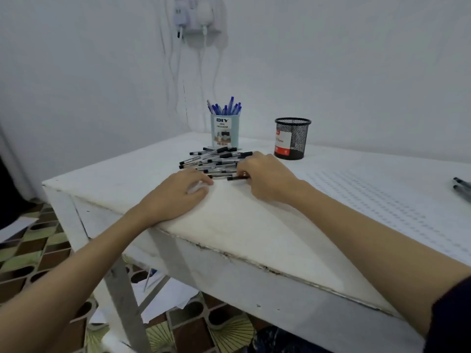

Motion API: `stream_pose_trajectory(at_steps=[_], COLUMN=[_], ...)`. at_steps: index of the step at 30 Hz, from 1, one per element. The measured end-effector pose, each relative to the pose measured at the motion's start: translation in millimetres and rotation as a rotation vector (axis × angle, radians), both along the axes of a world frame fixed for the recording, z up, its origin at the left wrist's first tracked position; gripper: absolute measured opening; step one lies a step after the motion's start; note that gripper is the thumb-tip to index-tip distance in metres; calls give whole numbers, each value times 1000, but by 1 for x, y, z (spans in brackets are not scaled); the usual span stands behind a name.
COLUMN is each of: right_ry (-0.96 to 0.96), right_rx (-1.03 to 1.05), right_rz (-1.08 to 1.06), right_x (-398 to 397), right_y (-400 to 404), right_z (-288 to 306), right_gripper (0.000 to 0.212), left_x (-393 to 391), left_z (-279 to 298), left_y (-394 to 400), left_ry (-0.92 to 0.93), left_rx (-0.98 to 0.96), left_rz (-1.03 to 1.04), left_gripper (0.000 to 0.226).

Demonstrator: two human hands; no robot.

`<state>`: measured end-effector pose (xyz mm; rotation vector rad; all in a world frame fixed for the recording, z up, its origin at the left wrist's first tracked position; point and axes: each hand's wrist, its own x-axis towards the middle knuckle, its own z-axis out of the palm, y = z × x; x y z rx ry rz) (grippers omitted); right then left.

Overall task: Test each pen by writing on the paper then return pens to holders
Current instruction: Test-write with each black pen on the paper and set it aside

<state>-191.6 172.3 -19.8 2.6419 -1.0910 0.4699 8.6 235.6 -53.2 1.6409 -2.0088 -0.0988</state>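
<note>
Right hand point(265, 174) pinches black pen point(235, 178) at near edge of pen pile point(216, 160), pen lying crosswise, cap toward left hand point(178, 194); left hand flat, empty.

right hand point(265, 175) covering the near end of the black pen pile point(214, 161) so can't tell how its fingers sit on a pen, two dark pens point(462, 186) chopped off at the right edge, mesh cup point(292, 138) label too blurry to read, wall plugs point(196, 16) at top smeared
</note>
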Motion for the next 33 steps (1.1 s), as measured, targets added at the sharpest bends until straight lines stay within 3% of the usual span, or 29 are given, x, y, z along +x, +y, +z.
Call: stream_pose_trajectory(at_steps=[3, 7, 11, 12, 15, 18, 23, 26, 29, 32, 33], right_ry=[-190, -628, -1061, -1088, -1077, -1283, -1660, -1813, -1797, -1776, -1787], right_rx=[-11, 38, 485, 572, 755, 858, 894, 916, 946, 926, 955], right_rz=[49, 19, -54, -87, -179, -221, -235, -162, -149, -122, -91], right_x=[-14, -45, -87, -99, -139, -180, -226, -246, -259, -267, -269], right_y=[0, 2, 9, 9, 14, 22, 30, 28, 23, 18, 18], right_z=[13, 45, 72, 75, 77, 75, 71, 65, 54, 43, 41], right_gripper=[17, 14, 3, 5, 43, 61, 48, 52, 60, 40, 44], left_x=[-1, -18, -62, -73, -115, -157, -210, -235, -250, -259, -260], left_z=[2, 10, 23, 25, 28, 27, 32, 31, 28, 28, 28], left_y=[0, -2, -13, -17, -27, -37, -50, -62, -73, -79, -80], left_ry=[4, 68, 77, 57, 4, -40, -53, -55, -100, -174, -187], left_rx=[-23, -67, -77, -72, -36, 6, 44, 54, 96, 134, 159], left_rz=[-22, -75, -183, -204, -290, -380, -477, -503, -496, -500, -506], left_gripper=[21, 18, 18, 18, 20, 17, 15, 13, 16, 25, 31])
